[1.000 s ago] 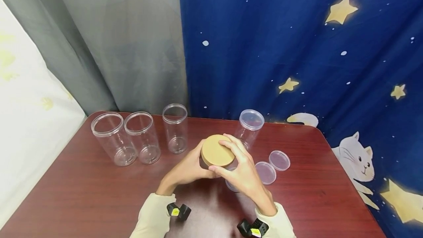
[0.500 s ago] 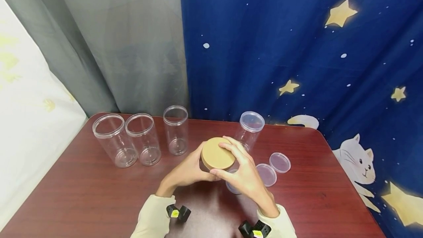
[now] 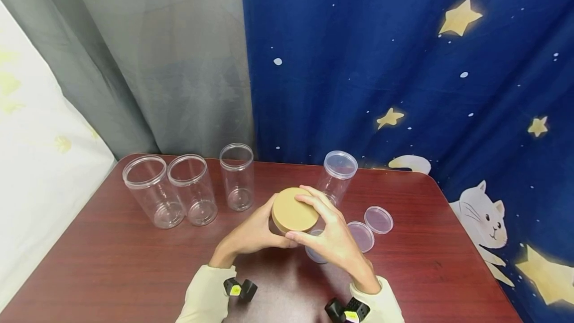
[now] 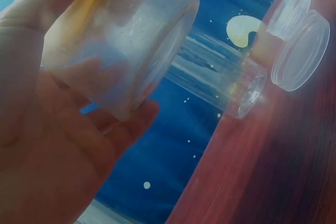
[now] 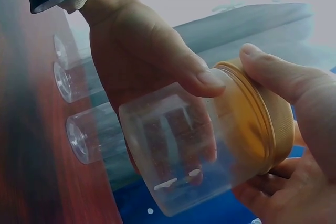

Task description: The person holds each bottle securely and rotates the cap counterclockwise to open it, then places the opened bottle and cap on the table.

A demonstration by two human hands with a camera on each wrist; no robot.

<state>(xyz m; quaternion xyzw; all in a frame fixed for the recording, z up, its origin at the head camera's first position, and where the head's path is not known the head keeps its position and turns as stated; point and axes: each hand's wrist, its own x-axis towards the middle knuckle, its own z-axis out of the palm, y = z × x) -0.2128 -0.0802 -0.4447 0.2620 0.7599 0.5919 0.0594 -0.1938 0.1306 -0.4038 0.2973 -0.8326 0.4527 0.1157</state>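
Both hands hold a wide clear plastic jar [image 5: 163, 145] with a mustard-yellow lid [image 3: 295, 208], raised over the middle of the table. My left hand [image 3: 257, 231] grips the clear body, its thumb along the side in the right wrist view and its fingers around the far side. From the right, my right hand [image 3: 334, 243] holds the lid's rim between thumb and fingers. The lid sits on the jar's mouth, with threads showing below it. In the left wrist view, the jar [image 4: 136, 35] is tilted and its base shows; no contents are visible.
Three tall clear jars without lids, a left one [image 3: 157, 193], a middle one [image 3: 195, 188] and a right one [image 3: 237, 178], stand at the back left. A lidded clear jar [image 3: 341, 166] stands behind the right hand. Clear lids [image 3: 378, 220] lie on the brown table [image 3: 112, 273].
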